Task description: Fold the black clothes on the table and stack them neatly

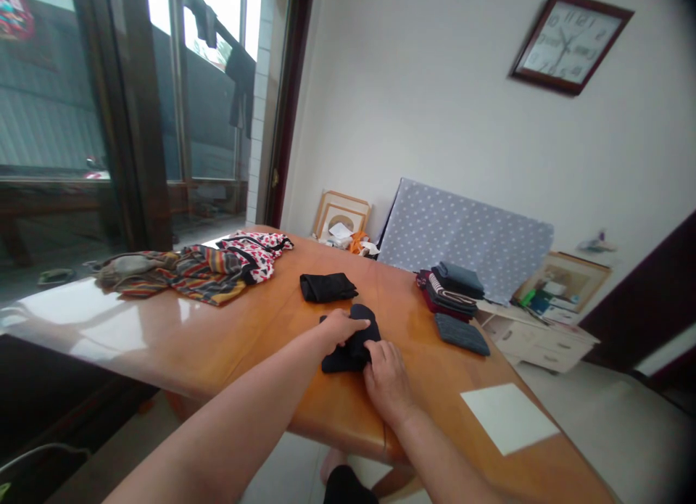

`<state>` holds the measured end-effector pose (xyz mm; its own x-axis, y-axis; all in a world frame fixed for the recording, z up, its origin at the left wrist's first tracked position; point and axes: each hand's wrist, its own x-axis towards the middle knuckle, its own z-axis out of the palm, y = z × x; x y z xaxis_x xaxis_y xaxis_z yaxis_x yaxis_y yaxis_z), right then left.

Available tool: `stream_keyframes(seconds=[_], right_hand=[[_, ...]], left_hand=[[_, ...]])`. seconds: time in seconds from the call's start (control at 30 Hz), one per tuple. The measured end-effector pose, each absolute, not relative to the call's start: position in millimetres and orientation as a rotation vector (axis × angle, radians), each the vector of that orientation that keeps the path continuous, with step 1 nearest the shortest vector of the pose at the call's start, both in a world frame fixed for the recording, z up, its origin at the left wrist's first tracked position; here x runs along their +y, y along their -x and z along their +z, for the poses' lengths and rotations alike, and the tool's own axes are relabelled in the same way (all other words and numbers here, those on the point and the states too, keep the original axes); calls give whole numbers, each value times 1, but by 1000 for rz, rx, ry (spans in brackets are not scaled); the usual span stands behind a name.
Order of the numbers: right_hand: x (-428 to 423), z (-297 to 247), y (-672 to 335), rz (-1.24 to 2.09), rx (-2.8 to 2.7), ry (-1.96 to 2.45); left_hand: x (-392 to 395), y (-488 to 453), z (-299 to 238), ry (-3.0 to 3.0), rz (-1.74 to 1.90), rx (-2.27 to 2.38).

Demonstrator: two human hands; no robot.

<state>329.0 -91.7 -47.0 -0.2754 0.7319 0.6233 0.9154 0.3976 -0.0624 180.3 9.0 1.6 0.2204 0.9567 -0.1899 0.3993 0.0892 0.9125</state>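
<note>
A piece of black clothing [348, 357], partly folded over on itself, lies near the front of the wooden table [272, 330]. My left hand [340, 327] grips its upper left part, the thumb lying across the dark cloth. At its right edge, my right hand [387, 377] pinches the fabric between thumb and fingers. The garment's exact kind cannot be made out, since both hands cover part of it. Just beyond it rests a folded black garment [327, 287], apart from both hands.
Loose patterned clothes [212, 272] are heaped on the left of the table. A stack of folded clothes [450, 290] stands on the right, with a folded dark grey garment [462, 334] before it. A white sheet [510, 418] lies near the right edge. Behind is a polka-dot cloth [462, 232].
</note>
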Motion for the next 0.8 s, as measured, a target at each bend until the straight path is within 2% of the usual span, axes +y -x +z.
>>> stream_keyframes(seconds=[0.37, 0.8], right_hand=[[-96, -43, -336, -205, -1810, 1329], [-95, -39, -334, -115, -1927, 1411]], left_hand=[[-1, -164, 18, -1249, 788, 1499], [-2, -154, 4, -1349, 755, 1524]])
